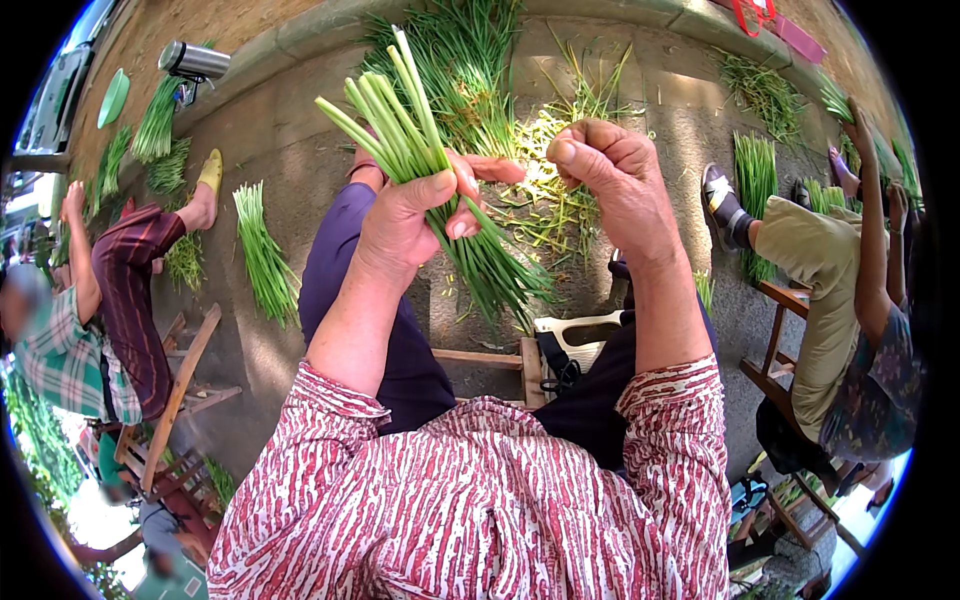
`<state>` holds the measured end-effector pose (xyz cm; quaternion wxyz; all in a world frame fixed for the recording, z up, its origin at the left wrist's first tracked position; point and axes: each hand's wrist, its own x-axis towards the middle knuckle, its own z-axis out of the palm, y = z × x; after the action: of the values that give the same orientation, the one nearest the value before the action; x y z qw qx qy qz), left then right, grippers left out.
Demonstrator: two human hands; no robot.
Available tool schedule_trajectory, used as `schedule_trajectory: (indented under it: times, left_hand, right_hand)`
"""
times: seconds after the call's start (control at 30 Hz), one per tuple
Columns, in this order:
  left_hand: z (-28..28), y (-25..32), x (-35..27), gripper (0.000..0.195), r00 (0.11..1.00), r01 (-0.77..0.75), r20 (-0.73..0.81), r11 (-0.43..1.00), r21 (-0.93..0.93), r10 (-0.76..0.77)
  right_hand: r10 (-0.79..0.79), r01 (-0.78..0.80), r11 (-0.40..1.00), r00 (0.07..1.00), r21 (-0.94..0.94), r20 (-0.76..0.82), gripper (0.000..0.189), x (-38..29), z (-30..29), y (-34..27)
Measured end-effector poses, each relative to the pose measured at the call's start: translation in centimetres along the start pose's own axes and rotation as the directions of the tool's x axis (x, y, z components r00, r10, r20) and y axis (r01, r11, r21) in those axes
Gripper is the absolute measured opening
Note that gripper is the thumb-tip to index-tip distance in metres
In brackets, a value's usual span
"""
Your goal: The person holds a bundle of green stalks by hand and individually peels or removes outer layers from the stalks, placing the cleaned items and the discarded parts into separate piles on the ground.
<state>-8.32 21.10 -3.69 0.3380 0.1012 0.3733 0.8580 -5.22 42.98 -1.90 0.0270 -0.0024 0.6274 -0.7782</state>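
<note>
My left hand [420,206] grips a bundle of long green stalks, which look like garlic chives [495,255]. Their pale cut ends point up and to the left, and the dark leaf tips hang down to the right. To the right of the bundle, my right hand [615,176] is raised with its fingers curled and thumb against the index finger; whether a thin strand is pinched there cannot be told. Beyond my hands lies a large pile of loose green stalks [450,75]. Yellowish trimmed leaves [559,172] litter the pavement between and beyond the hands.
A tied-looking bundle [262,251] lies on the pavement at left. A stone curb [322,30] runs across the top, with a steel flask [193,60] on its left part. Seated people work at both sides, beside wooden stools [184,382]. A cream plastic object [581,330] lies between my legs.
</note>
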Motion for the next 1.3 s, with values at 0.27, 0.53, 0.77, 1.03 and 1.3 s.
schedule_trajectory:
  times: [0.27, 0.53, 0.77, 1.03, 1.3]
  left_hand:
    - [-0.4, 0.9, -0.3, 0.021, 0.987, -0.082, -0.14, 0.997, 0.013, 0.082]
    - [-1.3, 1.4, -0.5, 0.02, 0.992, -0.095, -0.077, 0.995, 0.036, 0.097]
    - [-3.3, 1.9, -0.3, 0.02, 0.966, -0.243, -0.128, 0.955, -0.172, 0.223]
    - [-4.8, 4.2, -1.4, 0.019, 0.914, -0.403, -0.199, 0.846, -0.35, 0.353]
    - [-3.8, 4.8, -1.8, 0.019, 0.926, -0.377, -0.118, 0.847, -0.375, 0.36]
  right_hand:
    - [0.067, -0.069, 0.998, 0.994, -0.015, -0.087, 0.023, 0.1, -2.3, -0.3]
    - [0.103, -0.192, 0.944, 0.945, -0.27, -0.31, 0.042, 0.4, -3.1, -0.6]
    - [0.041, -0.412, 0.522, 0.887, -0.747, -0.461, 0.028, 1.1, -5.4, 0.3]
    - [-0.3, -0.191, 0.258, 0.916, -0.947, -0.267, 0.036, 0.1, -5.7, 1.4]
    - [-0.375, -0.084, 0.638, 0.835, -0.765, -0.404, 0.061, 0.6, -7.9, 0.9]
